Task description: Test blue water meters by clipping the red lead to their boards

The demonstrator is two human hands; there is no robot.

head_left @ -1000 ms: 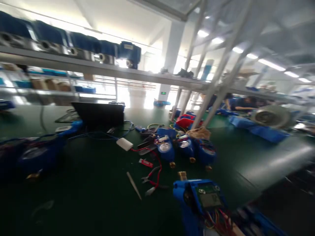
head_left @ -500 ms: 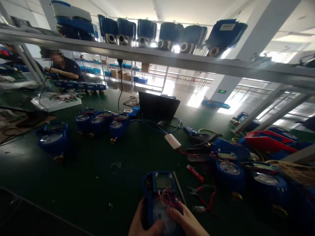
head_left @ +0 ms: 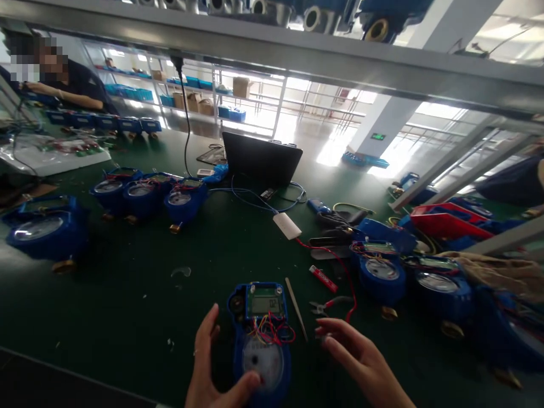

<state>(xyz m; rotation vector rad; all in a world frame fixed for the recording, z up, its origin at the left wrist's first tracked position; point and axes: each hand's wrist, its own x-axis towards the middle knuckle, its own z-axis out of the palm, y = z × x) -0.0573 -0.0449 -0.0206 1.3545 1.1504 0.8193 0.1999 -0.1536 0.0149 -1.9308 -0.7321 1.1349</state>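
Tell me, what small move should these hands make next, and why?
Perhaps close the left hand on the meter to steady it. The thumb lies over the dial, but the fingers stand clear of the meter's side. The right hand is off the meter, near the pliers, so it gives no support.

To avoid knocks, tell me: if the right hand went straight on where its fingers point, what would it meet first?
The right hand would likely meet the thin stick first, the nearest blue meter lying just beyond; height is unclear, so it might pass over the stick.
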